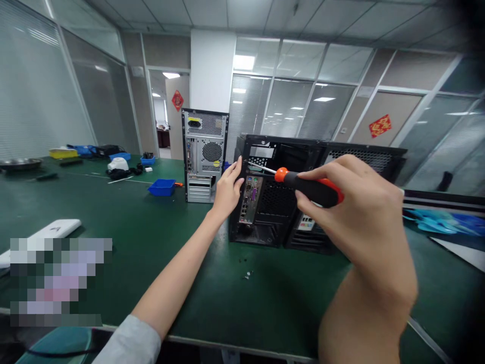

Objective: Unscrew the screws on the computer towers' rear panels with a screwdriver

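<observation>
A black computer case (pixel 273 228) stands on the green table with its back side towards me; a port panel (pixel 249 199) shows at its left. My right hand (pixel 352 202) is closed around the handle of an orange and black screwdriver (pixel 314 188). The screwdriver's thin shaft points left, and its tip is at the upper left part of the case's rear frame. My left hand (pixel 228 189) rests against the left edge of the case, just below the tip, with its fingers stretched upward. Small screws or bits (pixel 247 275) lie on the table in front of the case.
A second, silver-backed computer case (pixel 206 156) stands behind to the left. Near it is a blue tray (pixel 162 187). A white device (pixel 56 228) lies at the left, beside a blurred-out patch. Blue material (pixel 435 221) is at the right. More trays and tools are at the far left.
</observation>
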The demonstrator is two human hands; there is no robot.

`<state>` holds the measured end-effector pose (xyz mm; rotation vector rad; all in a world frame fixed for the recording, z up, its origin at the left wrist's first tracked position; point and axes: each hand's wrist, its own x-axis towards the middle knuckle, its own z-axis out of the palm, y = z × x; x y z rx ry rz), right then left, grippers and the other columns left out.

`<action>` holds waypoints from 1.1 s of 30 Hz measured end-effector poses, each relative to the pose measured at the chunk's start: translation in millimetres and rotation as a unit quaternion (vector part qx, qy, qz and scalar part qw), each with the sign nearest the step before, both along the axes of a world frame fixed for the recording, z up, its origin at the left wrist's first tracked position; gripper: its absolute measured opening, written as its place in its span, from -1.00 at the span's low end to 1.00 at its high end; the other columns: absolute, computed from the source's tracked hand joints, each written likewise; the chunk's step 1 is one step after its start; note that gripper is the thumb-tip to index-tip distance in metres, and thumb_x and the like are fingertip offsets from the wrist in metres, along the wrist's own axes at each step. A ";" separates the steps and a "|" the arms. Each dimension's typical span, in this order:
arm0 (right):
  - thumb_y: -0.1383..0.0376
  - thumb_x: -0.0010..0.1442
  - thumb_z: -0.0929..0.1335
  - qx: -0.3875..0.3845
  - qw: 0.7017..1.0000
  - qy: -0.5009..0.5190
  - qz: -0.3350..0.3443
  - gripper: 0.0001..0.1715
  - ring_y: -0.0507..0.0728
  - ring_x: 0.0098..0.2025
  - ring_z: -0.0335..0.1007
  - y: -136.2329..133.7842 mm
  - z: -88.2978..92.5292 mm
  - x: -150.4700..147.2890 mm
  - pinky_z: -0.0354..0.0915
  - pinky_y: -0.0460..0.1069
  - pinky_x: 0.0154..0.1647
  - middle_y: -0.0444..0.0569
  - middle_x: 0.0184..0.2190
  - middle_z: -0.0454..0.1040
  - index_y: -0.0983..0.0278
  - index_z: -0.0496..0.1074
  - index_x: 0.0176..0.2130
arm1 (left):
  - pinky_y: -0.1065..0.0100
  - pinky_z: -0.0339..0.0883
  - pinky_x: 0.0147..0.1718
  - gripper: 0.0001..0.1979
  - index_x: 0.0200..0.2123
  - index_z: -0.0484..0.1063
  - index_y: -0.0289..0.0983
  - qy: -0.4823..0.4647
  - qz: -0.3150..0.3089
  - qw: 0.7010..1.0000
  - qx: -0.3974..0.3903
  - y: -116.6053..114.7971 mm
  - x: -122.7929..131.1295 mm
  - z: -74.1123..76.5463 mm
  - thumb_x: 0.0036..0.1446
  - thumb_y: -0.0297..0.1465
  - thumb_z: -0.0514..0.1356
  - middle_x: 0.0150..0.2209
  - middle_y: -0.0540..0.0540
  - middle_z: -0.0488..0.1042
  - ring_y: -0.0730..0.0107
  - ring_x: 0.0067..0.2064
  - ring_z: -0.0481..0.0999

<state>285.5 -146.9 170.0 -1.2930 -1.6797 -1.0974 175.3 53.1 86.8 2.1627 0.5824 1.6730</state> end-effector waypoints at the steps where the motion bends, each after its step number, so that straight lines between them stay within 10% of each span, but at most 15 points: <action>1: 0.48 -0.03 0.43 0.001 1.000 -0.001 -0.004 -0.82 0.03 -0.41 0.35 0.0 -0.2 -1.0 0.24 -0.09 -0.44 -0.08 -0.43 0.36 0.33 0.45 -0.34 | 0.06 0.22 0.19 -0.41 0.26 0.13 -0.19 0.001 0.000 1.000 -0.003 -0.5 -0.3 0.4 0.17 -0.58 0.04 0.26 -0.17 0.22 0.22 0.25 0.23; 19: 0.40 0.21 0.24 -0.021 0.999 -0.025 -0.044 -0.94 0.12 -0.35 0.29 -2.4 -19.8 -42.7 0.24 -0.01 -0.50 0.01 -0.36 0.26 0.24 0.26 -0.31 | 0.04 0.26 0.17 -0.41 0.25 0.14 -0.16 0.002 0.002 1.000 -0.008 -3.3 -3.5 3.1 0.16 -0.59 0.05 0.22 -0.15 0.27 0.22 0.23 0.27; 33: 0.44 0.17 0.30 0.086 0.985 0.002 0.148 -0.75 0.16 -0.06 0.40 24.5 -22.0 -49.4 0.41 0.11 -0.07 -0.03 -0.23 0.35 0.14 0.36 -0.16 | 0.06 0.16 0.24 -0.54 0.17 0.24 -0.26 0.017 0.021 1.000 0.002 -7.5 -5.4 8.3 0.20 -0.57 0.03 0.18 -0.18 0.32 0.15 0.21 0.28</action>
